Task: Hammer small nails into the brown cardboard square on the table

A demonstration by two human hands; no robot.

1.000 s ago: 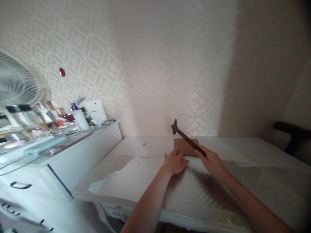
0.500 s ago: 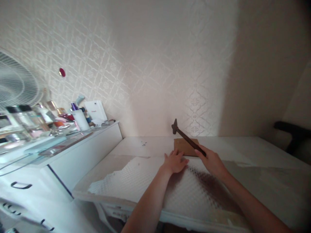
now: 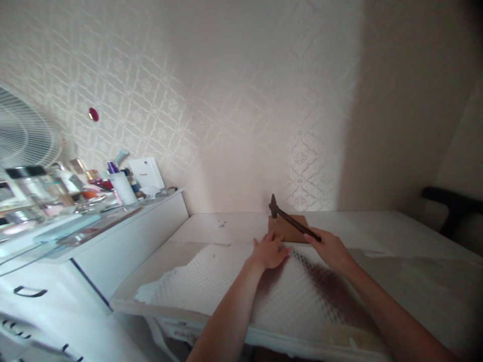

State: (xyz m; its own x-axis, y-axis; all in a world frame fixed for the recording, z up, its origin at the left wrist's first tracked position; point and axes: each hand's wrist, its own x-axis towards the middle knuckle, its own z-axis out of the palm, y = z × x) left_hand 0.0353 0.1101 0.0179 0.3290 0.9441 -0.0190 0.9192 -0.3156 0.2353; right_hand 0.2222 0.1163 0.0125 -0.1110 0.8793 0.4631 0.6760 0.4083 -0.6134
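My right hand (image 3: 328, 248) is wrapped round the end of a hammer's (image 3: 292, 221) dark handle. The hammer head sits low over the far left corner of a brown board (image 3: 292, 232); whether it touches the board I cannot tell. My left hand (image 3: 269, 250) lies with fingers spread at the board's near left edge, fingertips on it. Beneath my hands a white, quilted-looking sheet (image 3: 211, 274) with a ragged edge covers part of the white table. Several small metallic bits (image 3: 222, 223) lie to the left of the board, too small to name.
To the left, a white dresser (image 3: 128, 234) carries bottles, jars and a white box (image 3: 146, 172). A fan (image 3: 24, 128) stands at the far left. Patterned wallpaper (image 3: 226, 125) rises behind the table (image 3: 400, 229). A black armrest (image 3: 453, 198) juts in at the right.
The hammer head has dropped slightly toward the board, its handle now less steep. My left hand stays at the board's edge. The whole view has shifted a little.
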